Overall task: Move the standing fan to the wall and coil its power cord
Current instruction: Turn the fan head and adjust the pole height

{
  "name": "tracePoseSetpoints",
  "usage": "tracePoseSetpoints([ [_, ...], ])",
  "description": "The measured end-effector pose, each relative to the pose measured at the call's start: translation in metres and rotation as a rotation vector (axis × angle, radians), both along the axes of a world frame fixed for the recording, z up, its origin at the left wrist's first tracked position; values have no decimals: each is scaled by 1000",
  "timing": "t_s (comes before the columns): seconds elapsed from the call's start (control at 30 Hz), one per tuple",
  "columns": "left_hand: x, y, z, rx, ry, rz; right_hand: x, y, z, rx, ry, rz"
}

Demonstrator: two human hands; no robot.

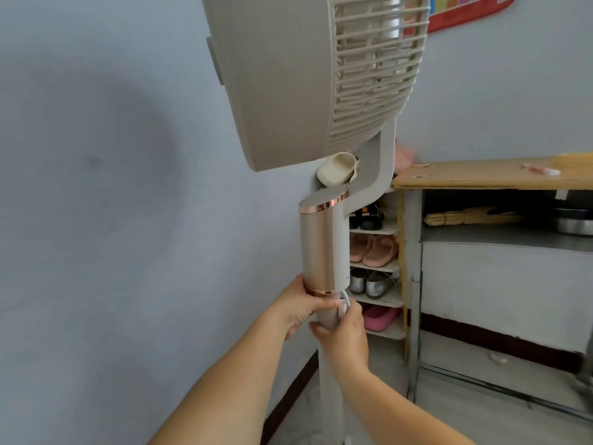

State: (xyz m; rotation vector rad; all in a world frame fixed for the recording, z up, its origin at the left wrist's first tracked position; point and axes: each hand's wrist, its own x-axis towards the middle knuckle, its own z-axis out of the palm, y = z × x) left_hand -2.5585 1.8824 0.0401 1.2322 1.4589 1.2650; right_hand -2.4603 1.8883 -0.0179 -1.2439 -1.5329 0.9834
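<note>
Fan [321, 252] at wall. Both hands clamped on pole: left hand [300, 308], right hand [345, 327] pinching cord [344, 300]. Coiling unfinished.

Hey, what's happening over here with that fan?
A person is handling a tall standing fan that stands close to the wall, beside a shoe rack. Both hands are on the fan's pole, just under its gold-coloured column. The left hand grips the pole, while the right hand holds the white power cord against it, apparently winding it on. How much cord remains loose cannot be seen.
</note>
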Motion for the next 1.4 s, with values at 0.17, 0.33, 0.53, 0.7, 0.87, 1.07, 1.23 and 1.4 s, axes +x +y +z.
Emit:
tracePoseSetpoints([
  [0.17, 3, 0, -6, -61, -17, -7, -3, 3, -20, -157, -18, 76],
  [0.33, 8, -8, -6, -51, -17, 61, 1, 3, -21, -123, -79, 118],
  [0.53, 14, -29, -3, -16, -22, 147, 2, -3, -20, -90, -95, 224],
  [0.7, 18, -52, 1, 21, -22, 313, -3, -9, -13, -65, -130, 390],
  [0.87, 21, -64, 8, 65, -22, 568, -11, -13, 4, -42, -125, 592],
  [1.07, 28, -62, 1, 72, 17, 851, -12, -9, 12, -22, -164, 770],
  [1.23, 32, -57, -6, 88, 34, 989, -14, -4, 10, -17, -192, 838],
  [1.4, 25, -51, -5, 72, 5, 1002, -21, -2, 10, -22, -182, 867],
])
